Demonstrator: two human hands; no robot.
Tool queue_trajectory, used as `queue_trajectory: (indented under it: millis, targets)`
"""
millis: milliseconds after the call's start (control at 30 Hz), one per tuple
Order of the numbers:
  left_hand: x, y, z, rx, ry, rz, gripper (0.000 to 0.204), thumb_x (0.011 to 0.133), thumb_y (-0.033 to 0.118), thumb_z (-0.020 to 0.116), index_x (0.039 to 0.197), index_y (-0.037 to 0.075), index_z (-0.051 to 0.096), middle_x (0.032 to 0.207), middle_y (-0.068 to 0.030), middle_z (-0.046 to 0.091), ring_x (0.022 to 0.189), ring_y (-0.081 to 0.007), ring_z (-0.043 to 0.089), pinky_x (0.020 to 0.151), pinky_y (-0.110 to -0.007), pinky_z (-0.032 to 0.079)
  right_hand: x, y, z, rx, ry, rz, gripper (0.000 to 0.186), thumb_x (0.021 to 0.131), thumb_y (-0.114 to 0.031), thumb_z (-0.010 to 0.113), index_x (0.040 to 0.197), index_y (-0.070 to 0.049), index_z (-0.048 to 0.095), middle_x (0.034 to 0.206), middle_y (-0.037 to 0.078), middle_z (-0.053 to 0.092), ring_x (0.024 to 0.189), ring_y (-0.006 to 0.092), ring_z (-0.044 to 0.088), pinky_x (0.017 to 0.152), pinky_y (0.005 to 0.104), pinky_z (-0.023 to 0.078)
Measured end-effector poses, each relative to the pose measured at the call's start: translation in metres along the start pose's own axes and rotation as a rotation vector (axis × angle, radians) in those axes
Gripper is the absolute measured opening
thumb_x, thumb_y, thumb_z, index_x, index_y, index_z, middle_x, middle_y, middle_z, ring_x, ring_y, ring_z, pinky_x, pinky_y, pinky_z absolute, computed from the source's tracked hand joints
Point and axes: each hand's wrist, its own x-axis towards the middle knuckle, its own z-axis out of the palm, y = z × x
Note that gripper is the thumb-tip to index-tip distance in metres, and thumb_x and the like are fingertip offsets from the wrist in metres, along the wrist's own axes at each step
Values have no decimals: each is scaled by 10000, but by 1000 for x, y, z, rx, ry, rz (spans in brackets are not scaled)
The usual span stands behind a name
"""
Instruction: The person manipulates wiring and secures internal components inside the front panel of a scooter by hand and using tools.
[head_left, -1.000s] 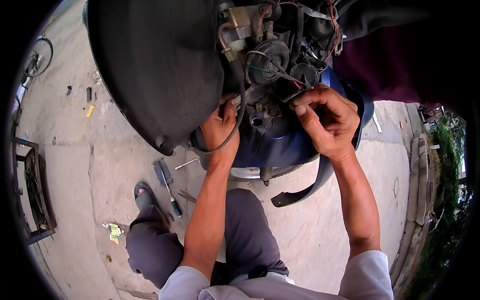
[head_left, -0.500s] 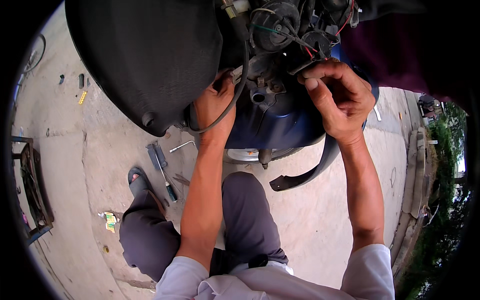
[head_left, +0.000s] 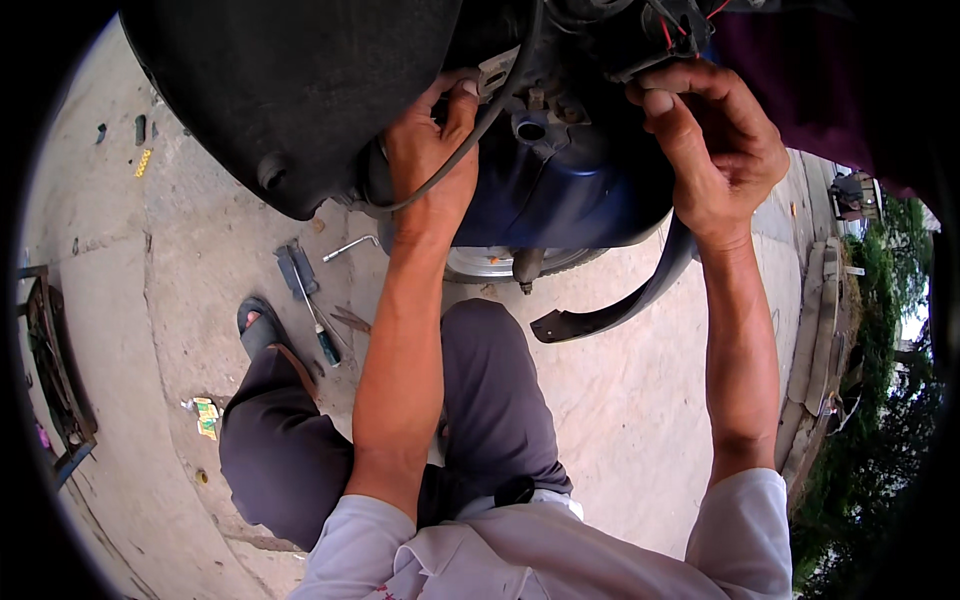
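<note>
My left hand (head_left: 432,165) reaches behind a bent black cable (head_left: 478,135), beside a large black plastic panel (head_left: 300,90). Its thumb and fingers are closed at the end of a small slotted metal bracket (head_left: 497,75). Farther right, my right hand (head_left: 728,150) pinches with thumb and forefinger at the lower edge of a dark part (head_left: 610,45) with red wires. Whatever lies between those fingertips is too small to make out. Between my hands is a round metal tube end (head_left: 532,130) above a dark blue fender (head_left: 570,205) of what looks like a scooter.
Below the fender show a wheel (head_left: 490,263) and a curved black strip (head_left: 600,318). On the concrete lie a screwdriver (head_left: 326,342), an L-shaped wrench (head_left: 350,247) and pliers (head_left: 350,320). A metal frame (head_left: 55,370) stands far left. Purple cloth (head_left: 790,90) hangs at upper right.
The view has shifted, so the scooter and floor things sit higher in the picture. More of the metal bracket shows beside my left fingers. My right hand keeps its pinch near the dark part.
</note>
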Motion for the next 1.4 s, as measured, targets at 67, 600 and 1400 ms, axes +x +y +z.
queue_trajectory:
  millis: [67, 600, 1400]
  targets:
    - [-2, -3, 1, -23, 11, -11, 173, 978, 90, 648, 1006, -57, 735, 859, -108, 728, 777, -159, 673, 741, -306, 530, 0, 0, 0, 7, -1, -4, 103, 896, 59, 710, 997, 79, 717, 881, 57, 748, 764, 69, 690, 704, 191, 539]
    - [5, -12, 6, -150, 11, 12, 193, 981, 146, 666, 1049, -10, 757, 827, -79, 704, 778, -157, 661, 740, -308, 526, -2, 4, 0, 38, 19, -23, 123, 928, 14, 735, 1038, 69, 724, 901, 80, 755, 822, 98, 697, 756, 209, 551]
    - [-2, -24, 19, -161, 37, -7, 152, 980, 154, 698, 995, 5, 730, 786, -55, 670, 722, -123, 566, 703, -312, 467, -4, 4, -3, 82, 20, -9, 130, 949, -9, 703, 1061, 55, 691, 949, 160, 746, 759, 160, 686, 711, 255, 555]
